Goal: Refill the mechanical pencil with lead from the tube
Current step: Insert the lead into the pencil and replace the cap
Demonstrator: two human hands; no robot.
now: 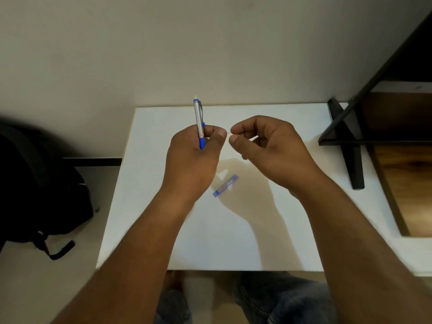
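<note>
My left hand [194, 155] grips a silver and blue mechanical pencil [198, 120], held upright above the white table [149, 206] with its upper end pointing away from me. My right hand [268, 146] pinches a thin dark lead [228, 132] between thumb and forefinger; the lead's tip pokes left toward my left thumb. The blue lead tube [225, 185] lies diagonally on the table below and between my hands, touched by neither.
A black backpack [39, 188] sits on the floor to the left of the table. A black frame [350, 139] and a wooden shelf [402, 178] stand at the right. A pale wall rises behind the table's far edge.
</note>
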